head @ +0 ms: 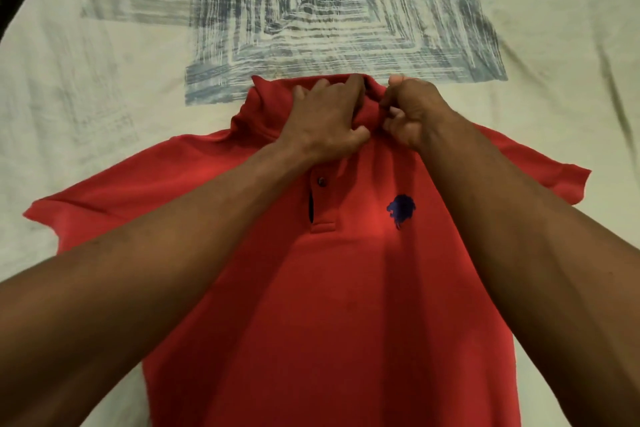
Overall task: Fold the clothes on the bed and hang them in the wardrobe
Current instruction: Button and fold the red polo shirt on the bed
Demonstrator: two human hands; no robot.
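Two bare forearms reach in from the near edge, uncovered all the way down to the wrists, with no sleeve cuff showing on either. Just behind the left hand (pixel 325 121), the wrist carries no watch, strap or bracelet, and the same goes for the wrist behind the right hand (pixel 412 114). The visible fingers bear no rings. Knuckles and tendons stand out along the backs of both hands.

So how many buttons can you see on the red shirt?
1: a dark button on the red shirt placket, just below the left hand. More may hide under the hands.
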